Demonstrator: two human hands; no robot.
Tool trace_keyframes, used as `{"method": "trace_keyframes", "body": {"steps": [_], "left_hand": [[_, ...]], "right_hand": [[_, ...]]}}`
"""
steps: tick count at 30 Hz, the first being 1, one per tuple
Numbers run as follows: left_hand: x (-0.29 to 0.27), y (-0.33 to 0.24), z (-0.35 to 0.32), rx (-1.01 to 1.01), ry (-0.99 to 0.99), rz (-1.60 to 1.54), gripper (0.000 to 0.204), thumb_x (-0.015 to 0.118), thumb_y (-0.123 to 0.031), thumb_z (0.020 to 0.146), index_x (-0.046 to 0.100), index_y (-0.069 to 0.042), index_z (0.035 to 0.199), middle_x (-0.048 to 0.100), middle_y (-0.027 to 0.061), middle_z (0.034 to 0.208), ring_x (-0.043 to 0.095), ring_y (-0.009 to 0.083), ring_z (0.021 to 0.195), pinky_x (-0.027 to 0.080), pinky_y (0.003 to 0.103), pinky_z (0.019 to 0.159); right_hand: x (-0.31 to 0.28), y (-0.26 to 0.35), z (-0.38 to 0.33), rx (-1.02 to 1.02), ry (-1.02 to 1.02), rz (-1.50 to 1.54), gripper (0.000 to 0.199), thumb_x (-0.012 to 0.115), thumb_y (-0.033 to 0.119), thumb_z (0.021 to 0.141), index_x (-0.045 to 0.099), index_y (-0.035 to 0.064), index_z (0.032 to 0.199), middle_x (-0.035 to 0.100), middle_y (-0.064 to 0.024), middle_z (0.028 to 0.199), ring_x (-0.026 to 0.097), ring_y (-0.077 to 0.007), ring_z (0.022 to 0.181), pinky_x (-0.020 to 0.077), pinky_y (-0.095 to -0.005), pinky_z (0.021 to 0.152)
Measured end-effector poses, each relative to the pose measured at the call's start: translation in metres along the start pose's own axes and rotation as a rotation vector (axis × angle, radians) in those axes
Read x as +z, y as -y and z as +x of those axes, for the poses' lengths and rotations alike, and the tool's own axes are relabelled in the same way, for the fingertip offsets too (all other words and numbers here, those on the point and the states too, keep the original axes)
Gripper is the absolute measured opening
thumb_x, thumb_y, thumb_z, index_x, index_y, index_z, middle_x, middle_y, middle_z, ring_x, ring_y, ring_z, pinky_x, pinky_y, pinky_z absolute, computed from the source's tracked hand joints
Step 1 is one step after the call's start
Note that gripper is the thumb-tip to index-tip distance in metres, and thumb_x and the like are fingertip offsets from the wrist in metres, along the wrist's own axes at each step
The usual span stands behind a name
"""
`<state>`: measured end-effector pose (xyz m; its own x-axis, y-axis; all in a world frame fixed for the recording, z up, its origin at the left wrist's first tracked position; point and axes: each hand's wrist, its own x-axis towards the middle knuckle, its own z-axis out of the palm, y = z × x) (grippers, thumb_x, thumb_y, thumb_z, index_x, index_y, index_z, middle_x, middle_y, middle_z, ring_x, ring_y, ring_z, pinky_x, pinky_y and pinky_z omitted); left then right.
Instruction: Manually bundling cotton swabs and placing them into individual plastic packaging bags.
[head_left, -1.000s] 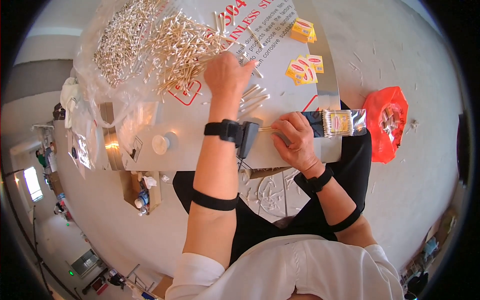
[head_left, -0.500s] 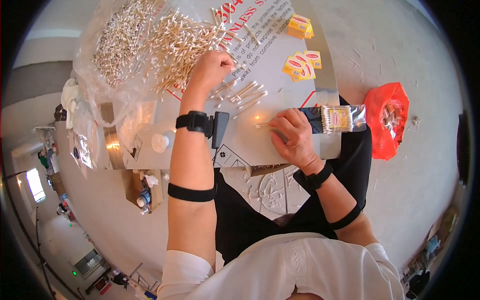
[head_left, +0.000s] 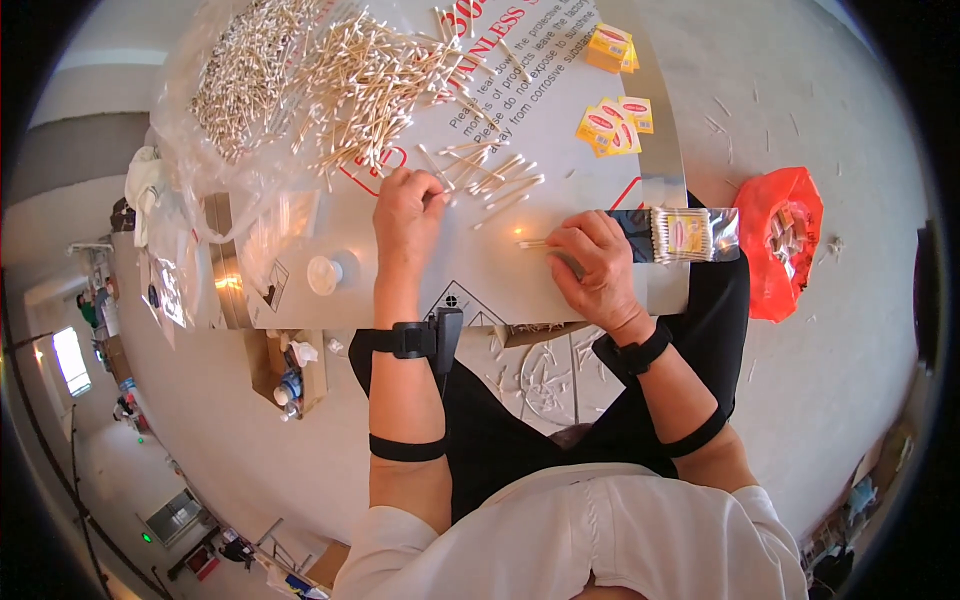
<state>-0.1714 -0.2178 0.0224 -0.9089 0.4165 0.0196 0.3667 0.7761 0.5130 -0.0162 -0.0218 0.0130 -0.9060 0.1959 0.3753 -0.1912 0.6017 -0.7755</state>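
Note:
My left hand point(head_left: 408, 222) is closed in a pinch low over the table, at the near left edge of several loose cotton swabs point(head_left: 488, 180). White swab tips show beside its thumb, but whether any are between the fingers is hidden. My right hand point(head_left: 592, 268) rests on the table with its fingers curled round a few cotton swabs point(head_left: 530, 244), whose ends stick out to the left. Just right of it lies a clear and dark plastic sleeve holding a row of swabs and a yellow card point(head_left: 686, 236), partly over the table's right edge.
A big swab heap point(head_left: 375, 85) spills from a clear plastic bag point(head_left: 180, 190) at the back left. Yellow cards point(head_left: 612, 127) and a yellow card stack point(head_left: 610, 48) lie back right. A small white round container point(head_left: 323, 275) stands front left. A red bag point(head_left: 775, 245) is beyond the right edge.
My left hand has drawn back toward me from the swab heap to the near side of the loose swabs, still pinched. The right hand has stayed in place with its swabs.

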Motion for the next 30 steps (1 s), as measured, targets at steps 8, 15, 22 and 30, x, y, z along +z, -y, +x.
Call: {"method": "trace_keyframes", "body": {"steps": [8, 15, 22, 30], "left_hand": [[0.009, -0.032, 0.024, 0.348, -0.223, 0.028, 0.032, 0.070, -0.002, 0.064, 0.061, -0.007, 0.095, 0.058, 0.0049, 0.089, 0.054, 0.0246, 0.094, 0.043, 0.036, 0.089], [0.008, -0.031, 0.035, 0.324, -0.024, 0.150, 0.029, 0.071, -0.006, 0.064, 0.062, -0.008, 0.091, 0.060, 0.0045, 0.093, 0.052, 0.0266, 0.094, 0.041, 0.039, 0.086], [0.025, -0.031, 0.019, 0.248, -0.142, -0.131, 0.010, 0.064, -0.005, 0.076, 0.063, -0.006, 0.086, 0.062, 0.0072, 0.084, 0.055, 0.0262, 0.085, 0.044, 0.038, 0.078], [0.008, 0.006, 0.017, -0.020, -0.236, -0.381, 0.019, 0.053, 0.005, 0.083, 0.064, -0.001, 0.097, 0.065, 0.0122, 0.090, 0.062, 0.0222, 0.081, 0.049, 0.031, 0.075]], "right_hand": [[-0.001, -0.002, -0.001, 0.019, 0.012, 0.010, 0.020, 0.064, 0.002, 0.062, 0.060, 0.0052, 0.082, 0.056, -0.0087, 0.084, 0.054, -0.0280, 0.078, 0.0437, -0.0385, 0.069], [-0.002, -0.001, -0.002, 0.018, 0.015, -0.005, 0.021, 0.064, 0.002, 0.062, 0.060, 0.0054, 0.083, 0.055, -0.0081, 0.084, 0.053, -0.0275, 0.079, 0.0432, -0.0378, 0.069], [-0.001, -0.002, -0.002, 0.002, 0.046, -0.044, 0.020, 0.065, 0.001, 0.062, 0.060, 0.0065, 0.081, 0.055, -0.0072, 0.084, 0.053, -0.0268, 0.079, 0.0429, -0.0374, 0.068], [0.001, -0.002, -0.002, -0.011, 0.006, -0.039, 0.019, 0.066, 0.002, 0.061, 0.060, 0.0065, 0.079, 0.055, -0.0072, 0.083, 0.054, -0.0272, 0.077, 0.0435, -0.0378, 0.068]]}}
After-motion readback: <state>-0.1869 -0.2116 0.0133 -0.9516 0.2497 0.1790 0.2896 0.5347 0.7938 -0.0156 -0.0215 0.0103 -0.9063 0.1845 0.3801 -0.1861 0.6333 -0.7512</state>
